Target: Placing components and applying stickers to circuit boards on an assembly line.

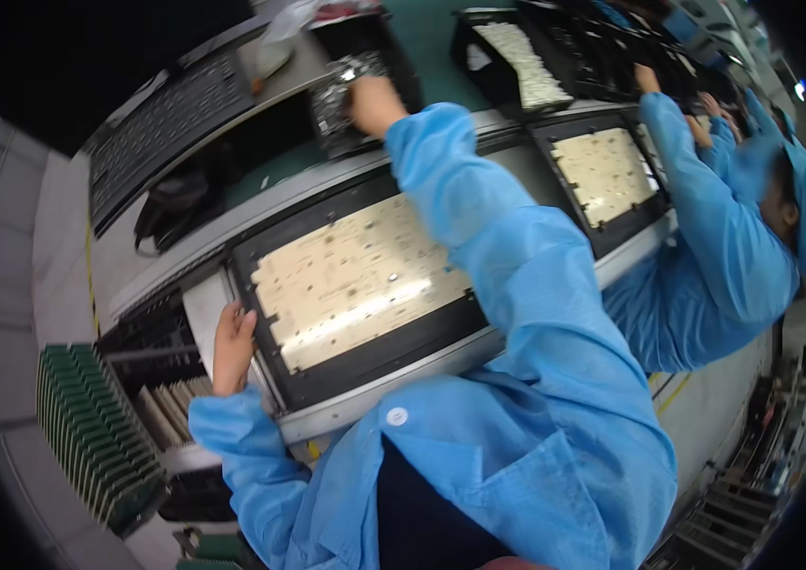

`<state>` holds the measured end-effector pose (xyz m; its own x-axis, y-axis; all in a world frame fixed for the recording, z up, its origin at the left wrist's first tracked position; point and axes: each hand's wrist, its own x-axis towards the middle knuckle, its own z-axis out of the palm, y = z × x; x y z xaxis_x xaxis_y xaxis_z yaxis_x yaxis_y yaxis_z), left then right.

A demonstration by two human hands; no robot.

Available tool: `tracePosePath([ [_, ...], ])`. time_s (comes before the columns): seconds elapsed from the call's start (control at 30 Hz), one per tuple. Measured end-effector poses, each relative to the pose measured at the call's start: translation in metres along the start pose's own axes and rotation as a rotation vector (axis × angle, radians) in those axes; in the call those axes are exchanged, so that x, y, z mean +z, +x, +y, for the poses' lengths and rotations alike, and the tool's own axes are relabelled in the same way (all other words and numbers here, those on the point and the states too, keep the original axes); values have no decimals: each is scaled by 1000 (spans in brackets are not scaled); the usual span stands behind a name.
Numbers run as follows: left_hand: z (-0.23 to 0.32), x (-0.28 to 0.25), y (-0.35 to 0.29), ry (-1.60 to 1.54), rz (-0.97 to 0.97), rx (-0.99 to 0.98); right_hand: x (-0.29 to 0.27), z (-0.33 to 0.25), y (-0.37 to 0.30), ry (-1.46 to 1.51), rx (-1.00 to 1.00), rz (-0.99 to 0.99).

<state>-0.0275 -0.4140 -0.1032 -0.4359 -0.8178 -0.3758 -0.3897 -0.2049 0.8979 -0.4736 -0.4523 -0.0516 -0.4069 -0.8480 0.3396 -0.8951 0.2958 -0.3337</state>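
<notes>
Cream in colour, a circuit board (346, 275) lay in a black carrier (384, 356), its upper right part hidden by the right sleeve (479, 195). The right hand (376, 104) was at silvery wrapping (331, 106) — grip impossible to tell. The left hand (233, 351) was by the carrier's left edge — hold unclear — near racked green boards (99, 437).

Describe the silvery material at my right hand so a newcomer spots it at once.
Find the metal-edged track carrying framed cream boards. Just past its far edge, at your right hand, is the silvery material. It looks crumpled and shiny, unlike the small white pieces in the black bin to its right.
</notes>
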Motion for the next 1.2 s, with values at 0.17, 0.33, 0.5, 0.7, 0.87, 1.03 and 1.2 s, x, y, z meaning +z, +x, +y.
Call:
tracePosePath([
  [0.17,21,7,-1,32,-38,-10,-12,11,-10,412,138,182],
  [0.33,12,2,-2,39,21,-21,-70,10,-54,910,183,-221],
  [0.5,34,1,-16,146,104,-90,-72,-5,-150,919,152,-789],
  [0.7,99,52,-33,695,407,430,-83,-17,-194,894,302,-825],
  [0.87,127,127,-26,630,-71,584,-82,-1,-192,888,255,-804],
  [1.03,110,175,2,857,-278,726,-73,16,-206,971,255,-686],
  [1.2,97,191,6,815,-274,709,-75,27,-218,971,277,-560],
])
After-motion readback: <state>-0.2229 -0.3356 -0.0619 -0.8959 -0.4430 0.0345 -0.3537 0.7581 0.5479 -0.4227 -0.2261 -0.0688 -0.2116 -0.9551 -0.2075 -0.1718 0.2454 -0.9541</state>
